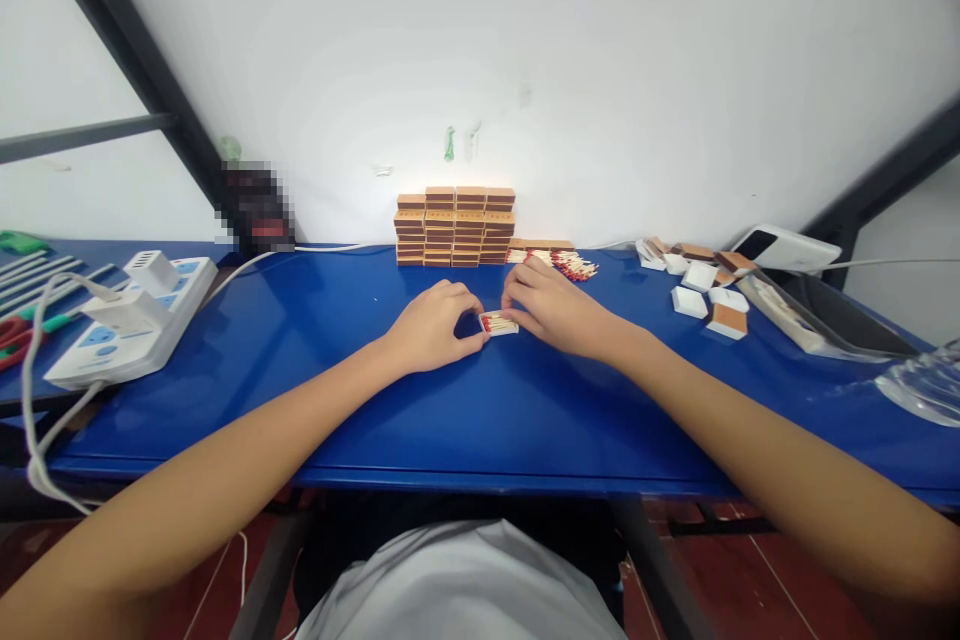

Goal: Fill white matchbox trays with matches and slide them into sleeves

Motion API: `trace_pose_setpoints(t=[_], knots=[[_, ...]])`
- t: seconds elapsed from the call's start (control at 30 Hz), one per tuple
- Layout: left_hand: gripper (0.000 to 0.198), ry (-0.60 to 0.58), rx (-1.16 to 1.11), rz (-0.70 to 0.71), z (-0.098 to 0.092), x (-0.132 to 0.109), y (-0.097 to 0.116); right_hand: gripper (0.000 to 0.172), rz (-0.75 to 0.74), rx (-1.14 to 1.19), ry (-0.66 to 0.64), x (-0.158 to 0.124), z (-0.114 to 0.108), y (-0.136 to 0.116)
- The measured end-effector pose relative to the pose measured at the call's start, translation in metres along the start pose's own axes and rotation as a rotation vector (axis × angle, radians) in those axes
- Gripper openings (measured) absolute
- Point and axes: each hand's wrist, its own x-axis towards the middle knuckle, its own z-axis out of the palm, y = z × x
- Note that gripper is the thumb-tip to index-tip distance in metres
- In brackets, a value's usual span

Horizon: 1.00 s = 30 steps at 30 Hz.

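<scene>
A small white matchbox tray [499,323] filled with red-tipped matches lies on the blue table between my two hands. My left hand [439,325] grips its left end between thumb and fingers. At the opposite end, my right hand [551,305] has its thumb and fingers closed on the tray's right side. Just behind the right hand is a loose pile of red-tipped matches [576,265], partly covered by that hand. Beyond the hands, against the wall, rises a stack of brown matchboxes [455,228].
To the right lie several scattered white trays and brown sleeves [699,277], beside a white device [787,248] and clear plastic [926,385]. On the left are a white power strip [131,330] with cables and red-handled scissors [22,338]. The table's front edge [480,482] runs below my forearms.
</scene>
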Motion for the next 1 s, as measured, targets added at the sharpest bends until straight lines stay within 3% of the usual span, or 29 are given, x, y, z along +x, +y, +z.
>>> trace_pose_setpoints(t=[0.27,0.47,0.63,1.0], knots=[[0.019,0.008,-0.008,0.008,0.001,0.000,-0.001,0.021,0.056,0.126,0.042,0.000,0.004,0.012],[0.023,-0.017,-0.021,-0.018,-0.002,0.000,0.003,0.030,0.279,-0.083,0.079,-0.016,0.006,0.076],[0.023,-0.029,-0.017,-0.028,-0.003,0.000,0.004,0.035,0.305,-0.136,0.021,-0.030,0.016,0.116],[0.023,-0.037,-0.021,-0.035,-0.004,0.000,0.005,0.039,0.285,-0.150,0.012,-0.028,0.021,0.119]])
